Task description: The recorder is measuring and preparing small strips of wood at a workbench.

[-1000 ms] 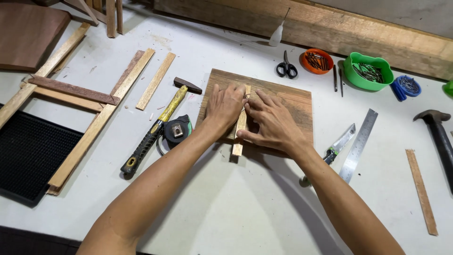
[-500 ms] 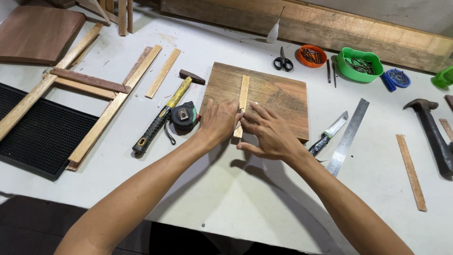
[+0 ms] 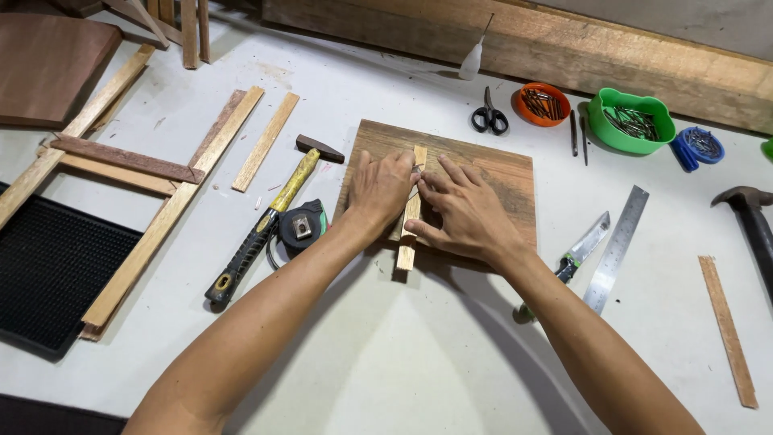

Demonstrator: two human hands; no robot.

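Both hands lie flat on a brown wooden board (image 3: 491, 173) that sits near the middle of the white tabletop (image 3: 386, 354), a little toward its far edge. A thin pale wooden strip (image 3: 409, 234) runs across the board from far to near, its near end jutting past the board's near edge. The left hand (image 3: 380, 192) presses down on the strip's left side and the right hand (image 3: 467, 211) on its right, fingers spread and pointing at the strip; the grip of each is not a clasp but a flat, open-palmed hold, with the fingertips meeting near the strip's far end. Just left of the board lie a yellow-handled hammer (image 3: 266, 221) and a tape measure (image 3: 299, 227). To the right lie a knife (image 3: 584, 246) and a steel ruler (image 3: 616, 246). Toward the far edge stand black scissors (image 3: 489, 117), an orange bowl (image 3: 541, 103) and a green tub (image 3: 630, 121), both holding nails.
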